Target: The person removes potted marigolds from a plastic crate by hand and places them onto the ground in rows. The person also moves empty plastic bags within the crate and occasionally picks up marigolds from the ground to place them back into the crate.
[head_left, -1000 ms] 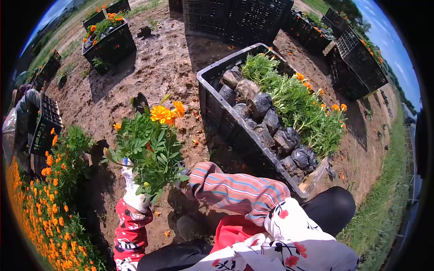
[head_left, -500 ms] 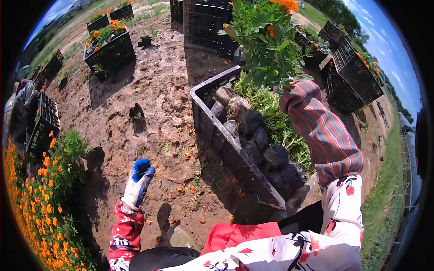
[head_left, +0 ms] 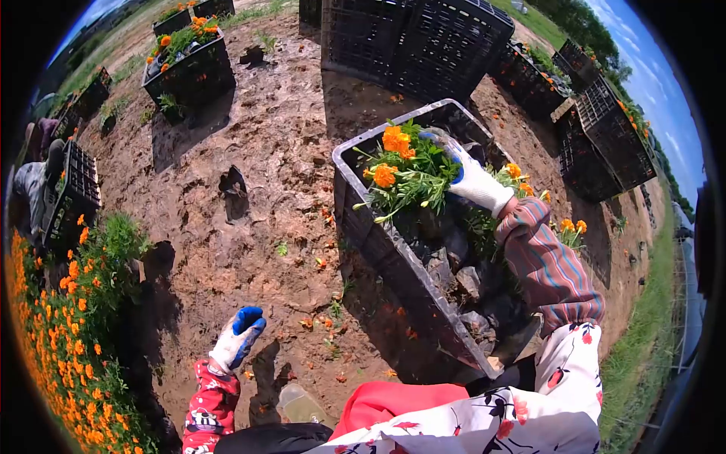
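Can't see fingertips of R hand (head_left: pixel 470 172), lost in leaves of plant (head_left: pixel 412 172); so can't tell if gripping or just touching. Can't see plant's base either, covered by its own leaves, inside far end of crate (head_left: pixel 386 257). Can't view all of crate's R side: partly blocked by R sleeve (head_left: pixel 548 261). Can't ID dark thing (head_left: pixel 234 195) on mud (head_left: pixel 280 280), bag or hole. Can barely make out person (head_left: pixel 34 193), cut off at L edge of view, next to side crate (head_left: pixel 74 193).

Can see dark soil bags (head_left: pixel 469 281) in crate's near half, packed close, plus greens & orange blooms (head_left: pixel 516 172) along R side. Can spot more plants w/ orange blooms in top-L crate (head_left: pixel 193 79). Can't check inside tall crates (head_left: pixel 412 45) at top ctr, cut off by top of view.

Can see L hand (head_left: pixel 236 340) empty, loosely curled, narrow gap btwn thumb & fingers, above mud btwn flower bed (head_left: pixel 76 348) & crate, well apart from plant.
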### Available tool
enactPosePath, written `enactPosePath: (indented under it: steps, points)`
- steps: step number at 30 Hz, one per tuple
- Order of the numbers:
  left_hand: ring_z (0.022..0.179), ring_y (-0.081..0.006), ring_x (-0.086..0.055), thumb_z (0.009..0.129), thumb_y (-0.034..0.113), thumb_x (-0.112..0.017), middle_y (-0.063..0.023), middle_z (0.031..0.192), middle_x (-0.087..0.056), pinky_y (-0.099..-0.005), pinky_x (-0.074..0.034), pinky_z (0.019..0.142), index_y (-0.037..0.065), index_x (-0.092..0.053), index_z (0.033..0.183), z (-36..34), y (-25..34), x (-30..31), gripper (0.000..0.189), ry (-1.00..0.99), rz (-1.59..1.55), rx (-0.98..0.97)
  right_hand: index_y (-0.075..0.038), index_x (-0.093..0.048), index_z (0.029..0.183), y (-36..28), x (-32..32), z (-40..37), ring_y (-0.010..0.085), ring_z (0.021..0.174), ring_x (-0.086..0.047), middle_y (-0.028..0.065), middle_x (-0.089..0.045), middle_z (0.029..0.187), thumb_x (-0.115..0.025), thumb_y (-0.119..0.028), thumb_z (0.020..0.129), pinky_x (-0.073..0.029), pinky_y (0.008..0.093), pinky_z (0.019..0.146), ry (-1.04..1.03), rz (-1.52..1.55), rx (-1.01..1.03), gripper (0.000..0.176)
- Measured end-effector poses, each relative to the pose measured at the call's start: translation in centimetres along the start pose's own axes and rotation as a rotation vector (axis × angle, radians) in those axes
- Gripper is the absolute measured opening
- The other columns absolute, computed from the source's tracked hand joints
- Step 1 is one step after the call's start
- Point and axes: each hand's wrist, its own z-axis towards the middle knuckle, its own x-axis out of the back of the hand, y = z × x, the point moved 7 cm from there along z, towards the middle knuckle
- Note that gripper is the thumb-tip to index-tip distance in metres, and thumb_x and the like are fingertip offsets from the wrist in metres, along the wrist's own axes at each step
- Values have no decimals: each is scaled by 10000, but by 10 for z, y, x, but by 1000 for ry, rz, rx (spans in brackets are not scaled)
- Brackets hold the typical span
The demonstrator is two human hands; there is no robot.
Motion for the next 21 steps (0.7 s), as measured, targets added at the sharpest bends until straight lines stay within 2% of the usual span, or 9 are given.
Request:
enactPosePath:
  steps: [2, 6, 8, 12, 14, 16, 18, 20, 21]
  points:
    - [961, -103, -522, 882, 123, -588, -19, 1046, -558, -246, -425, 869, 40, -518, 1153, -2, 2, -4, 292, -7, 51, 82, -120, -312, 1394, -11, -21, 0, 318, 1348, -228, 167, -306, 1418, -644, -404, 769, -190, 422, 1097, 1, 272, 92, 762]
    - [961, -93, -520, 885, 162, -596, -2, 1035, -560, -235, -424, 854, 59, -516, 1172, 5, -5, -15, 315, -74, 9, 54, -195, -330, 1392, -24, -60, 10, 367, 1324, -236, 179, -311, 1405, -600, -398, 798, -156, 503, 1084, -76, -388, 66, 684]
    - [1001, -90, -514, 877, 244, -620, -11, 1058, -569, -241, -411, 895, 55, -510, 1184, -5, 20, -24, 377, -76, 233, 236, -200, -346, 1384, -28, -62, 10, 375, 1306, -258, 179, -303, 1407, -630, -311, 766, -189, 502, 1068, -114, -478, 53, 689]
    - [1088, -125, -494, 885, 313, -603, -48, 1171, -549, -278, -395, 944, 50, -485, 1223, 1, -3, -5, 444, -98, 83, -12, -151, -357, 1373, -53, -52, 2, 360, 1316, -251, 171, -311, 1404, -699, -198, 686, -199, 472, 1074, -91, -579, 38, 769]
    - [1031, -113, -502, 882, 276, -612, -44, 1089, -569, -269, -408, 898, 58, -498, 1194, -5, 0, 23, 397, 40, 104, -30, -146, -377, 1361, -73, -50, -2, 365, 1309, -259, 182, -332, 1386, -679, -165, 697, -188, 475, 1081, 31, -465, 114, 729]
    - [870, -101, -532, 861, 237, -641, -26, 964, -579, -251, -447, 746, 67, -501, 1166, 11, -47, 79, 377, 242, -71, -50, -125, -388, 1353, -99, -56, -5, 372, 1301, -265, 188, -346, 1372, -630, -123, 724, -183, 480, 1086, -5, -519, 197, 673]
    - [675, -104, -518, 827, 201, -678, -25, 869, -565, -250, -436, 564, 73, -492, 1159, 5, -83, 144, 402, 656, -247, 85, -44, -435, 1273, -93, -74, -16, 378, 1297, -275, 200, -339, 1374, -508, -99, 779, -183, 522, 1081, -39, -726, 370, 502]
    - [527, -131, -466, 778, 210, -729, -40, 813, -555, -264, -382, 440, 61, -473, 1180, 1, -117, 222, 500, 965, -451, -124, -53, -414, 1275, -87, -81, -21, 369, 1299, -281, 178, -331, 1389, -419, -48, 833, -207, 487, 1086, -26, -857, 384, 443]
    - [550, -135, -490, 760, 211, -743, -50, 815, -563, -265, -403, 458, 52, -476, 1177, -8, -119, 259, 521, 1183, -235, -98, -59, -386, 1296, -86, -81, -20, 383, 1301, -270, 172, -325, 1395, -365, -37, 850, -208, 485, 1087, -57, -846, 371, 448]
